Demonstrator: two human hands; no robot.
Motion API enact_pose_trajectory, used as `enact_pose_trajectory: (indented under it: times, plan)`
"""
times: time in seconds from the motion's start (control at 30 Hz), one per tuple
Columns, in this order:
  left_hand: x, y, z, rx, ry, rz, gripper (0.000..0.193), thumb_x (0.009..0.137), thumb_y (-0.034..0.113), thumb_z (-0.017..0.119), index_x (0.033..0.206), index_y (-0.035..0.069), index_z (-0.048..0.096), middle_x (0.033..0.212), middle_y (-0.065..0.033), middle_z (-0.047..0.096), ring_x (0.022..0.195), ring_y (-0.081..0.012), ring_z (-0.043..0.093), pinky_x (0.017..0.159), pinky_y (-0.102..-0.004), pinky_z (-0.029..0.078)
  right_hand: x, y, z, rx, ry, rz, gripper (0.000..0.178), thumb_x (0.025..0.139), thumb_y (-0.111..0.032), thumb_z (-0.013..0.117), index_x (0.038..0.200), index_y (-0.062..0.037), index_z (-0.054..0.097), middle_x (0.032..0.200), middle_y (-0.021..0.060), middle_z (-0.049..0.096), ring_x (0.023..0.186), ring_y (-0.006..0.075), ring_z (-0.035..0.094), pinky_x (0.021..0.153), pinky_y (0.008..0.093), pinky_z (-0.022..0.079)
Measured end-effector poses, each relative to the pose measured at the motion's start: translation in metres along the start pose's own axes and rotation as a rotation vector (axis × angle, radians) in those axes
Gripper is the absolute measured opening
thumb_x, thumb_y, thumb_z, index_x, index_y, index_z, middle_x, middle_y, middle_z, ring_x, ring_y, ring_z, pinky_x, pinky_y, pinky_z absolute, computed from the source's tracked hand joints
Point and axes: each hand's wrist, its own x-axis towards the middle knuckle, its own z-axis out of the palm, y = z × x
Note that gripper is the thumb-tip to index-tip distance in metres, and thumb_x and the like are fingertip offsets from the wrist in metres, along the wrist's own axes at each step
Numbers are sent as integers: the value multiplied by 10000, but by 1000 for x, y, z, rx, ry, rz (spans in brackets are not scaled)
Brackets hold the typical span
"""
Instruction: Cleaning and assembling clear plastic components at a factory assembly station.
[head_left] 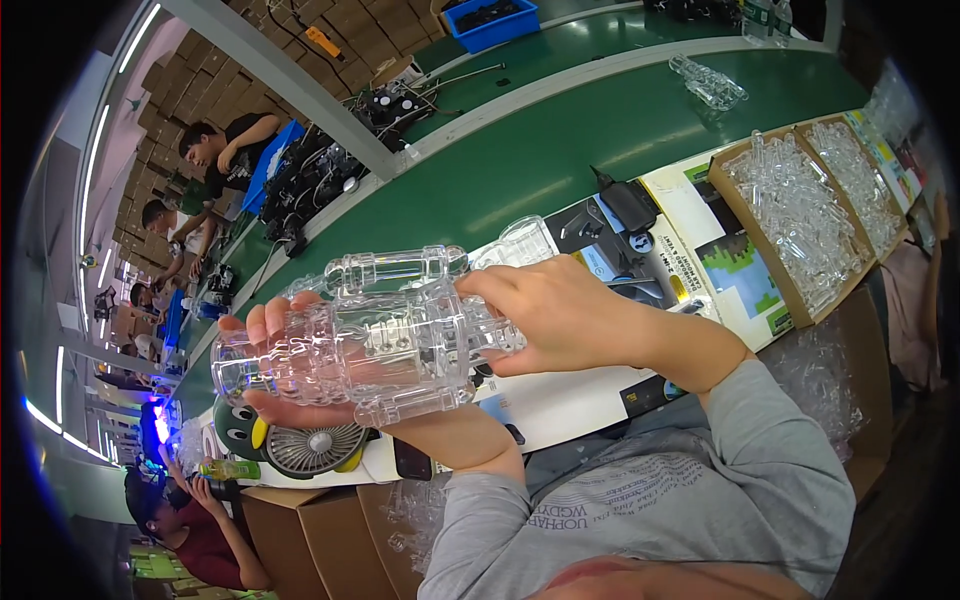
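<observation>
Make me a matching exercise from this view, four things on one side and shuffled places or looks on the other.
1. clear plastic assembly
2. fan
3. bin
4. cardboard box

A. blue, at the picture's top
B. holding clear pieces, toward the right
C. held by left hand and right hand
D. round, with dark grille

Pairs: 1-C, 2-D, 3-A, 4-B

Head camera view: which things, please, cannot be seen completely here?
In the head view:
Left hand: palm distorted behind the large clear part.
Small clear piece: far end covered by the right hand.
Grey fan: upper rim hidden by the left hand.
Bottles: tops cut off by the upper edge.
</observation>
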Motion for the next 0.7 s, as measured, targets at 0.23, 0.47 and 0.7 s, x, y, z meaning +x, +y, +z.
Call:
enact_pose_trajectory:
  times: [0.23,0.47,0.7]
  plan:
    - [-9,-7,21,273,169,166,594,823,397,512,1236,-8,377,943,-81,494,879,-205,495,824,-384,436,3,11,-6,26,-10,36,599,610,-267,750,1111,-63,493,938,66,592,800,224,612,635,333,478]
    - [-12,2,15,282,20,187,606,797,370,552,1244,7,363,958,-94,466,882,-218,482,835,-430,416,4,14,4,-67,201,-60,448,625,-147,702,1018,-61,505,878,78,574,793,262,599,673,363,472]
    - [-22,5,31,244,-66,256,643,788,358,580,1266,7,332,954,-88,434,885,-213,448,844,-415,364,6,14,11,-40,286,-107,360,619,-62,649,957,-42,528,830,88,573,769,261,597,663,375,469]
